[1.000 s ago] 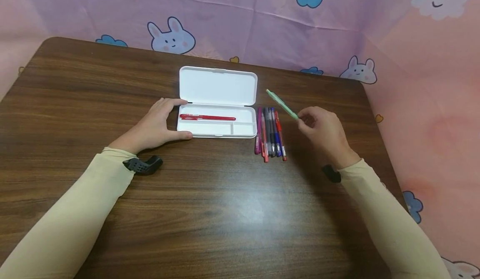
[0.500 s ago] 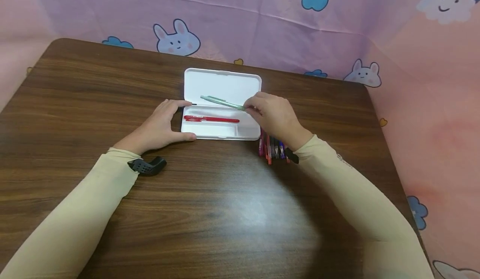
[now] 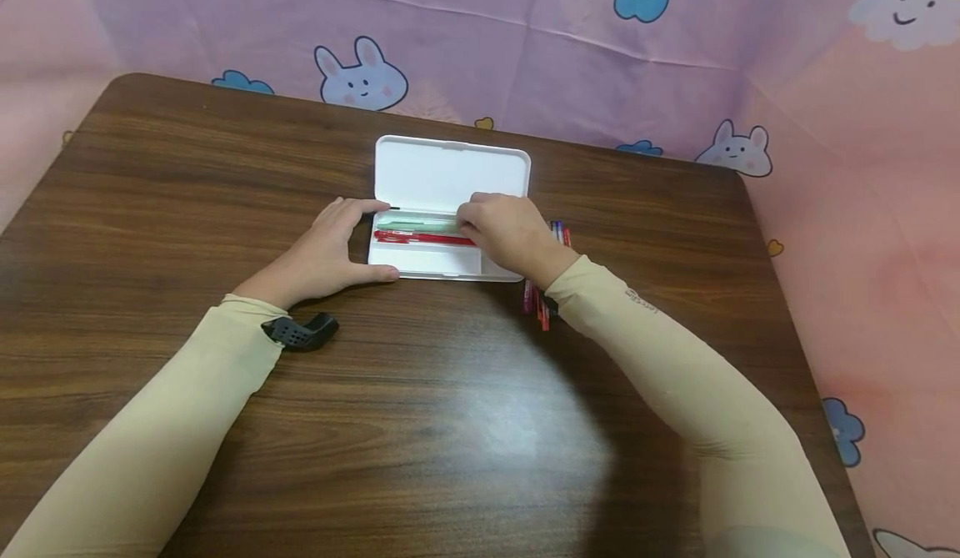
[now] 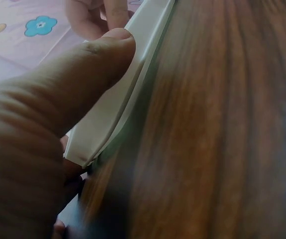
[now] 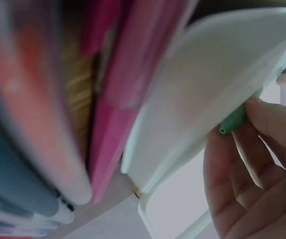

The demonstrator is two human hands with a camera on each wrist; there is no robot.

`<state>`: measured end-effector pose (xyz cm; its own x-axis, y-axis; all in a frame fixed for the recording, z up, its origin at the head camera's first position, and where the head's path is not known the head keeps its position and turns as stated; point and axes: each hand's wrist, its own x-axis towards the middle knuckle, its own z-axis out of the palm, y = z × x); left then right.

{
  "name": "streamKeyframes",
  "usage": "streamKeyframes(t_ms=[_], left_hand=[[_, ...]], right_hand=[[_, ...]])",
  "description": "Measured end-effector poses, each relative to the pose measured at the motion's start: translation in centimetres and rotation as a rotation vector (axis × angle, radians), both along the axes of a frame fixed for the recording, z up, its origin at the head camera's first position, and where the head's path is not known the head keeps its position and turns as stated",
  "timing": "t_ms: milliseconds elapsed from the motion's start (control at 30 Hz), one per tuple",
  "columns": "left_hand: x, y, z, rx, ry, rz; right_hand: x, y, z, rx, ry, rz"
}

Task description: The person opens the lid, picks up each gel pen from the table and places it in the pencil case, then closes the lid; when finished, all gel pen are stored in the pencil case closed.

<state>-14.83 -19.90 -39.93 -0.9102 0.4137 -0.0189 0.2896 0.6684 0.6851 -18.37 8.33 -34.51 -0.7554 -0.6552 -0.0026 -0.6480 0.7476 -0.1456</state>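
A white pencil case (image 3: pixel 450 176) lies open on the wooden table (image 3: pixel 420 408), lid flat behind its tray. A red pen (image 3: pixel 420 238) lies in the tray. Just behind it lies a green pen (image 3: pixel 420 226), whose right end my right hand (image 3: pixel 502 233) pinches inside the tray; its green tip (image 5: pixel 234 119) shows at my fingers (image 5: pixel 269 124). My left hand (image 3: pixel 326 249) grips the case's left end, thumb (image 4: pixel 90 69) on the front edge (image 4: pixel 118 107), fingers at the back corner.
Several coloured pens (image 3: pixel 543 304) lie side by side right of the case, partly under my right forearm; they fill the right wrist view (image 5: pixel 43 114). A pink cartoon cloth (image 3: pixel 525 32) walls the table's far and right sides.
My right hand carried the green pen from above the loose pens leftward over the case, then lowered it into the tray behind the red pen. My left hand kept its hold.
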Motion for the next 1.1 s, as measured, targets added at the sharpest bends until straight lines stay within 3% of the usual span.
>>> streamKeyframes(t_ms=[300,667,900,1100], left_hand=[[-0.1,0.2,0.1,-0.007,0.017,-0.005],[0.1,0.4,0.4,-0.006,0.011,-0.006],[0.2,0.5,0.5,0.000,0.011,-0.010],[0.2,0.1,0.1,-0.002,0.007,0.000]], right_hand=[[-0.2,-0.4,-0.1,0.082,-0.011,0.006],[-0.1,0.2,0.6,0.086,-0.042,0.005],[1.0,5.0,3.1,-0.037,-0.025,-0.034],[2.2,10.9,4.3,-0.204,-0.106,-0.194]])
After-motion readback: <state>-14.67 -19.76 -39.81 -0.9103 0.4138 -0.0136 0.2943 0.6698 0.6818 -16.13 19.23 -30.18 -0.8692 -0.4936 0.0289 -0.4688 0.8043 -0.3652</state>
